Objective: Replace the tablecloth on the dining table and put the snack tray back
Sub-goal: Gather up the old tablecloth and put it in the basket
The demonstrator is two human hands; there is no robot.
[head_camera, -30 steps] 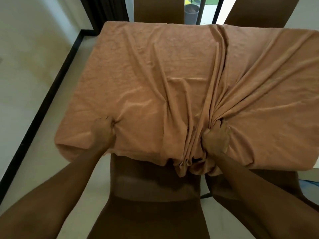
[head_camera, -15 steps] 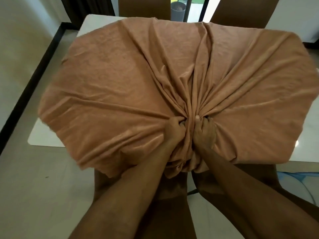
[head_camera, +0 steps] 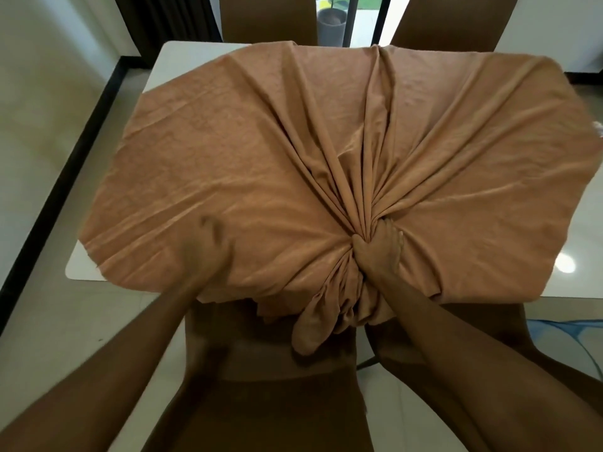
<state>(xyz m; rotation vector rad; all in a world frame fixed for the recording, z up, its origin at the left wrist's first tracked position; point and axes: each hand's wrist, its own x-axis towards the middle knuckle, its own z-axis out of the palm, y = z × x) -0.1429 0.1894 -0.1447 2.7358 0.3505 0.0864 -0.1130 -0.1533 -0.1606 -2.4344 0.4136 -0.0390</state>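
Observation:
An orange-brown tablecloth (head_camera: 261,164) lies bunched on the white dining table (head_camera: 156,66), its folds fanning out from a gathered knot near the front edge. My right hand (head_camera: 380,249) grips that gathered bunch, and a loose tail of cloth hangs below the table edge. My left hand (head_camera: 202,246) is motion-blurred over the cloth's front left part, apart from the bunch; its fingers cannot be made out. The table's corners show bare at the left and right. No snack tray is in view.
A brown chair (head_camera: 270,363) stands tucked in right below the cloth, a second one (head_camera: 489,337) beside it at the right. Two more chair backs (head_camera: 267,17) stand at the far side. Dark curtain and a glass door lie beyond; tiled floor at the left.
My left hand has let go of the gathered bunch and swung out to the left over the cloth. My right hand keeps its grip. The cloth has drawn further in from the table's corners.

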